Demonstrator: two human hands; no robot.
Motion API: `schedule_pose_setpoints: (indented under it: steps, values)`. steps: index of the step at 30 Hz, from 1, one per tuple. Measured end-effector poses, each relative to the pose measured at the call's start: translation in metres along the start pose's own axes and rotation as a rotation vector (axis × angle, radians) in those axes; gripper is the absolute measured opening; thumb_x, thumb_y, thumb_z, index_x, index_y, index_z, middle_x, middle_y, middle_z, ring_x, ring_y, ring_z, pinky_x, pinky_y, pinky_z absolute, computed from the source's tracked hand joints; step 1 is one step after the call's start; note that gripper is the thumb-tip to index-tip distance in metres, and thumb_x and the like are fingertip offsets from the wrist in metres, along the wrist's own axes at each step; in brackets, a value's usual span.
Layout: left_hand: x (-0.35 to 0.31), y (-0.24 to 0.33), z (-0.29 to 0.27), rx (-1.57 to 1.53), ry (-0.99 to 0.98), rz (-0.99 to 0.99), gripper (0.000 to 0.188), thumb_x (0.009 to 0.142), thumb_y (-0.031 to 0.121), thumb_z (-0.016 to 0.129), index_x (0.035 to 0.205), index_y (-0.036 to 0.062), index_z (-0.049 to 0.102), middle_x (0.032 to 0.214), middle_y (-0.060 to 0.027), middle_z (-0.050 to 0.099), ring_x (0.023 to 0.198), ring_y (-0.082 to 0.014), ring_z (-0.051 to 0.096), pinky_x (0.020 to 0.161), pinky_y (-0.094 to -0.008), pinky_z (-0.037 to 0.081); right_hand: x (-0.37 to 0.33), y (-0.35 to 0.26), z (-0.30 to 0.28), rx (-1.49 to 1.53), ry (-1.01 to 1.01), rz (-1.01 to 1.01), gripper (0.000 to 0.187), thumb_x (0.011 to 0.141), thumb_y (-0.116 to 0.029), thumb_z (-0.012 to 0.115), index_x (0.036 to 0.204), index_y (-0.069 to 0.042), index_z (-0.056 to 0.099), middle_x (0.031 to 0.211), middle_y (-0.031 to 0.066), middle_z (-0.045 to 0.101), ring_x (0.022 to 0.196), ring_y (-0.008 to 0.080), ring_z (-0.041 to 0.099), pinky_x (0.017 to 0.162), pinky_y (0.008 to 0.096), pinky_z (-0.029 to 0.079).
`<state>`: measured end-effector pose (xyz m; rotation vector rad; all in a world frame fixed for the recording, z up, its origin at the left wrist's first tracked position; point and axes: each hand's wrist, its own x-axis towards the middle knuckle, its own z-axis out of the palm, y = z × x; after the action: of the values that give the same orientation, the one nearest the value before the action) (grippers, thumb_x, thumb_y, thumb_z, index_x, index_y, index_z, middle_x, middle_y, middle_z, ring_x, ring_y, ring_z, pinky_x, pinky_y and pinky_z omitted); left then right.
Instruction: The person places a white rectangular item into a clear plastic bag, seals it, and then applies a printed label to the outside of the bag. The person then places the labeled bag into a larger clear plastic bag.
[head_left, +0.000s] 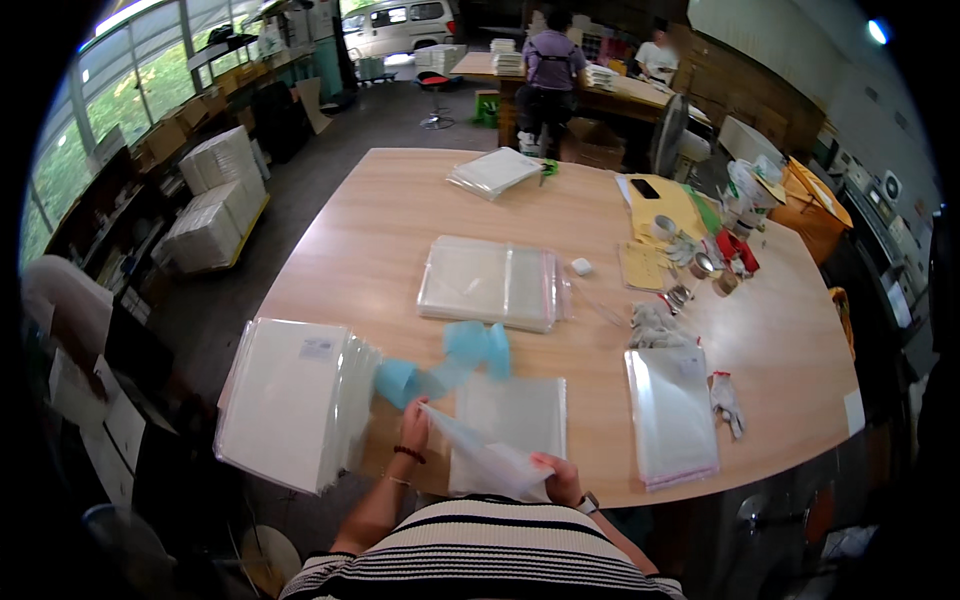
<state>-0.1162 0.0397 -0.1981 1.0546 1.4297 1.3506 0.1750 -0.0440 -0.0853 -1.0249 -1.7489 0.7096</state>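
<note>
My left hand [415, 425] is closed on the upper left corner of a thin, translucent plastic bag [482, 452]. The fingers of my right hand [560, 479] grip its lower right end, so the bag slants between them, close to my body. Beneath it a clear plastic sleeve [525, 410] lies flat at the table's near edge. A curled light-blue strip [465, 345] rests just beyond, its loose end near my left hand. Left of that hand stands a tall stack of white sheets in clear sleeves [285, 400]. Whether anything is inside the held bag, I cannot tell.
On the wooden table [350, 250] lie a pile of clear bags [490, 284], another pile [670, 418] to the right, work gloves [727, 402], tape rolls [662, 228] and a phone [645, 189]. Wrapped packs [215, 200] stand on a trolley. Two people are at a farther table.
</note>
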Motion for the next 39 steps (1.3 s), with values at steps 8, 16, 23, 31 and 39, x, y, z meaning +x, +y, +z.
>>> schedule_pose_setpoints:
  steps: [8,16,23,31,39]
  values:
    - [-0.06,0.048,0.027,0.848,-0.407,0.337,0.026,0.08,0.012,0.042,0.101,-0.0008,0.047,0.099,-0.0124,0.051,0.091,-0.0231,0.047,0.079,-0.0338,0.038,-0.026,-0.023,-0.018,0.022,0.073,0.14,0.024,0.071,0.004,0.047,0.093,-0.002,0.055,0.081,0.0124,0.06,0.074,0.0238,0.059,0.066,0.0278,0.046]
    - [-0.07,0.052,0.036,0.895,-0.206,0.223,0.046,0.061,0.018,0.066,0.1,0.0002,0.048,0.098,-0.0149,0.045,0.093,-0.0294,0.043,0.082,-0.035,0.037,-0.027,-0.029,-0.075,1.023,0.444,0.338,0.027,0.077,-0.016,0.052,0.099,-0.002,0.05,0.089,0.0085,0.056,0.078,0.0213,0.055,0.069,0.0331,0.046]
    - [-0.076,0.043,0.038,0.839,-0.072,0.212,0.045,0.057,0.012,0.067,0.096,-0.0006,0.049,0.099,-0.017,0.043,0.094,-0.0313,0.041,0.083,-0.0365,0.035,0.053,-0.031,-0.208,0.439,0.61,0.65,0.017,0.084,-0.022,0.045,0.07,-0.012,0.047,0.055,-0.007,0.038,0.049,0.0022,0.036,0.042,0.0176,0.028]
    - [-0.073,0.048,0.053,0.781,-0.061,0.093,0.038,0.06,0.013,0.061,0.093,-0.0018,0.049,0.097,-0.0181,0.042,0.093,-0.0322,0.041,0.081,-0.0374,0.035,0.061,0.113,-0.338,0.119,0.312,0.844,0.015,0.082,-0.018,0.048,0.07,-0.008,0.049,0.062,-0.0057,0.042,0.055,0.003,0.037,0.046,0.0193,0.032]
    - [-0.087,0.043,0.044,0.802,-0.003,0.084,0.039,0.063,0.013,0.062,0.096,-0.0024,0.048,0.102,-0.017,0.042,0.095,-0.0309,0.041,0.082,-0.036,0.035,0.059,0.078,-0.346,0.444,0.246,0.806,0.01,0.082,-0.01,0.048,0.087,-0.002,0.049,0.072,0.0001,0.05,0.063,0.0061,0.047,0.057,0.0194,0.041]
